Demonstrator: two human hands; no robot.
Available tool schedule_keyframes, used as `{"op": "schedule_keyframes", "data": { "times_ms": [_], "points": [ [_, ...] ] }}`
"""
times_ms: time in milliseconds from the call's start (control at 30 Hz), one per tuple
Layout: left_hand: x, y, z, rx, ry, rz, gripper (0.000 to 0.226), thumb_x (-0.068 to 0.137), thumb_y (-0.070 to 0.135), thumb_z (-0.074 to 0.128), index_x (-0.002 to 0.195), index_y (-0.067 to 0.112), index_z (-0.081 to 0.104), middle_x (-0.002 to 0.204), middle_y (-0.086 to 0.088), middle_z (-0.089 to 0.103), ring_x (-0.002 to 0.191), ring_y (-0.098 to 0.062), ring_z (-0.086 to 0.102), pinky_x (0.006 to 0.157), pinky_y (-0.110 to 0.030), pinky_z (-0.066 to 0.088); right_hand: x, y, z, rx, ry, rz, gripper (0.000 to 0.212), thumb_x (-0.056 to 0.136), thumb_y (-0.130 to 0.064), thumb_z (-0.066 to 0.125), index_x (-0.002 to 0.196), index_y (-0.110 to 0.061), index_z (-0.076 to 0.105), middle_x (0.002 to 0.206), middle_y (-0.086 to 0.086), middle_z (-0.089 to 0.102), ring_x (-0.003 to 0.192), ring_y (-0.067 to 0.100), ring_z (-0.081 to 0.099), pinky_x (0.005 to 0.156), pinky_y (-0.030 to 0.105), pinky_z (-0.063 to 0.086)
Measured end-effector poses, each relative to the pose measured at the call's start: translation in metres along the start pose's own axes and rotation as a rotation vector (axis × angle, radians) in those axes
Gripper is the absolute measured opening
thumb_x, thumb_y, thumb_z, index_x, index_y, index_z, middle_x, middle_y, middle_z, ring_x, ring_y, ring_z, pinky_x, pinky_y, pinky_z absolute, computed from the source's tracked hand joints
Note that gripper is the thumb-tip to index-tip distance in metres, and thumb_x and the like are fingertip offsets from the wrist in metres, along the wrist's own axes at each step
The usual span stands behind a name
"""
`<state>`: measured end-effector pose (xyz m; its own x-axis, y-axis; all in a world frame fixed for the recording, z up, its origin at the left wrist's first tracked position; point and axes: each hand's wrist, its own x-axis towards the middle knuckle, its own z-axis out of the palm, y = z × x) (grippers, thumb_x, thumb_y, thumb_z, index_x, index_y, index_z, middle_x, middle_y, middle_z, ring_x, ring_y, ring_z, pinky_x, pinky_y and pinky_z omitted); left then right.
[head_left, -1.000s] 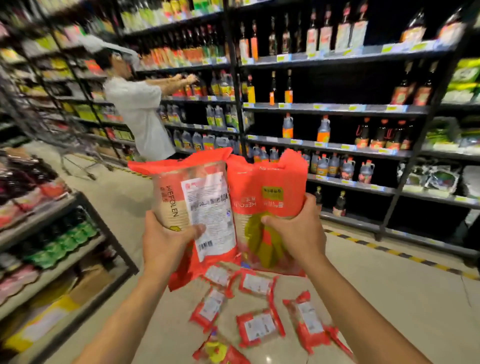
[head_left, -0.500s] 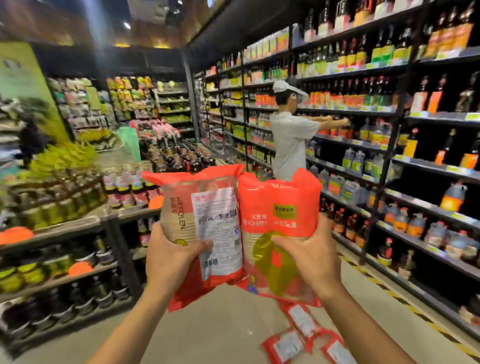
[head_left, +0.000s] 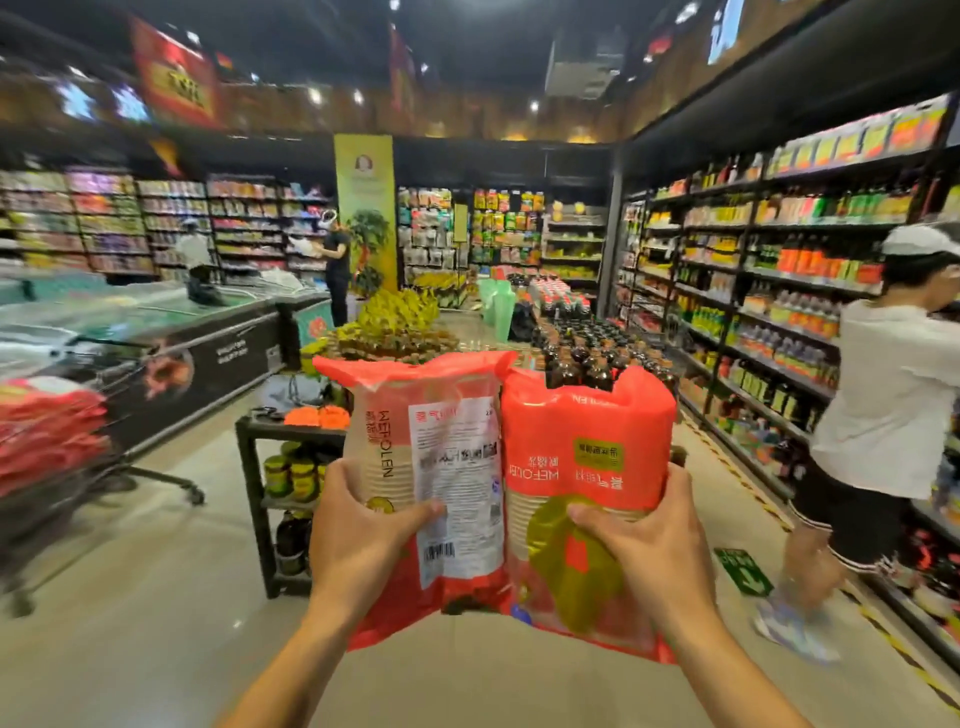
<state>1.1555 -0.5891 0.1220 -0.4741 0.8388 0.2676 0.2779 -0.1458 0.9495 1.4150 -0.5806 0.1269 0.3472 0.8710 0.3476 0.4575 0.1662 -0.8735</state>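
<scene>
I hold two tall red plastic packs of stacked cups side by side in front of my chest. My left hand (head_left: 363, 535) grips the left pack (head_left: 441, 441), whose white label with a barcode faces me. My right hand (head_left: 639, 540) grips the right pack (head_left: 587, 447), which shows a green square label and a yellow-green round print. The two packs touch each other and stand upright but upside down, their print inverted.
A black display rack (head_left: 260, 499) with jars and dark bottles stands just ahead. A shopping cart (head_left: 57, 457) full of red packs is at left. A person in a white shirt (head_left: 893, 405) stands at the right shelves (head_left: 769, 291). Freezer chests (head_left: 171, 338) lie far left.
My view has swung left, from the bottle shelves to the open aisle. The person in white now sits at the right edge. The red packs on the floor are out of view. My grip is unchanged.
</scene>
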Motion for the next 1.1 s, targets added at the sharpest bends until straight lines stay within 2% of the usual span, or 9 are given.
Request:
{"op": "schedule_keyframes", "data": {
  "times_ms": [67, 133, 267, 333, 567, 733, 867, 1100],
  "points": [
    [0.018, -0.010, -0.029, 0.000, 0.040, -0.005, 0.067, 0.059, 0.022, 0.100, 0.104, 0.029, 0.051, 0.103, 0.007, 0.071, 0.091, -0.015, 0.071, 0.080, -0.043, 0.060, 0.001, -0.016, 0.037, 0.025, -0.049, -0.028, 0.075, 0.059, -0.043, 0.096, 0.113, -0.040, 0.045, 0.103, -0.017, 0.066, 0.091, 0.015, 0.064, 0.072, 0.035, 0.046],
    [0.034, -0.019, -0.060, -0.002, 0.078, -0.001, 0.068, 0.060, 0.021, 0.100, 0.106, 0.030, 0.051, 0.105, 0.008, 0.070, 0.092, -0.014, 0.071, 0.077, -0.037, 0.059, 0.000, -0.030, 0.073, 0.072, -0.100, -0.047, 0.078, 0.059, -0.042, 0.096, 0.118, -0.040, 0.046, 0.102, -0.020, 0.066, 0.092, 0.013, 0.065, 0.074, 0.036, 0.048],
    [0.061, -0.035, -0.122, 0.022, 0.193, 0.019, 0.067, 0.061, 0.019, 0.099, 0.107, 0.028, 0.051, 0.104, 0.008, 0.069, 0.089, -0.011, 0.070, 0.067, -0.026, 0.053, -0.007, -0.059, 0.144, 0.106, -0.193, -0.075, 0.075, 0.054, -0.052, 0.094, 0.111, -0.045, 0.047, 0.101, -0.017, 0.069, 0.094, 0.016, 0.068, 0.083, 0.046, 0.055],
    [0.073, -0.045, -0.153, 0.028, 0.256, 0.019, 0.068, 0.060, 0.017, 0.099, 0.105, 0.032, 0.051, 0.103, 0.010, 0.069, 0.089, -0.009, 0.070, 0.067, -0.024, 0.052, -0.012, -0.075, 0.180, 0.118, -0.250, -0.092, 0.074, 0.052, -0.055, 0.093, 0.108, -0.048, 0.045, 0.104, -0.016, 0.070, 0.097, 0.019, 0.069, 0.084, 0.049, 0.056],
    [0.094, -0.086, -0.240, 0.103, 0.483, -0.041, 0.070, 0.057, 0.015, 0.100, 0.103, 0.035, 0.051, 0.106, 0.012, 0.069, 0.094, -0.011, 0.069, 0.082, -0.038, 0.058, -0.034, -0.118, 0.284, 0.144, -0.453, -0.135, 0.079, 0.055, -0.051, 0.095, 0.116, -0.040, 0.046, 0.108, -0.014, 0.067, 0.100, 0.019, 0.066, 0.088, 0.048, 0.054],
    [0.113, -0.106, -0.276, 0.175, 0.590, -0.080, 0.078, 0.057, 0.019, 0.101, 0.117, 0.024, 0.052, 0.112, 0.005, 0.069, 0.100, -0.019, 0.069, 0.089, -0.045, 0.060, -0.042, -0.134, 0.351, 0.195, -0.574, -0.136, 0.077, 0.059, -0.048, 0.096, 0.117, -0.041, 0.046, 0.109, -0.014, 0.066, 0.099, 0.018, 0.065, 0.085, 0.044, 0.053],
    [0.145, -0.122, -0.297, 0.232, 0.669, -0.103, 0.084, 0.054, 0.024, 0.102, 0.122, 0.025, 0.052, 0.113, 0.007, 0.069, 0.101, -0.018, 0.069, 0.090, -0.048, 0.060, -0.034, -0.144, 0.409, 0.232, -0.646, -0.141, 0.078, 0.056, -0.050, 0.095, 0.114, -0.044, 0.043, 0.107, -0.016, 0.065, 0.098, 0.017, 0.065, 0.086, 0.049, 0.056],
    [0.242, -0.133, -0.305, 0.295, 0.759, -0.102, 0.085, 0.054, 0.026, 0.102, 0.122, 0.027, 0.051, 0.113, 0.009, 0.068, 0.101, -0.016, 0.068, 0.090, -0.047, 0.060, 0.029, -0.166, 0.511, 0.280, -0.722, -0.141, 0.076, 0.055, -0.052, 0.095, 0.112, -0.039, 0.045, 0.105, -0.014, 0.066, 0.096, 0.017, 0.066, 0.083, 0.045, 0.055]
  ]
}}
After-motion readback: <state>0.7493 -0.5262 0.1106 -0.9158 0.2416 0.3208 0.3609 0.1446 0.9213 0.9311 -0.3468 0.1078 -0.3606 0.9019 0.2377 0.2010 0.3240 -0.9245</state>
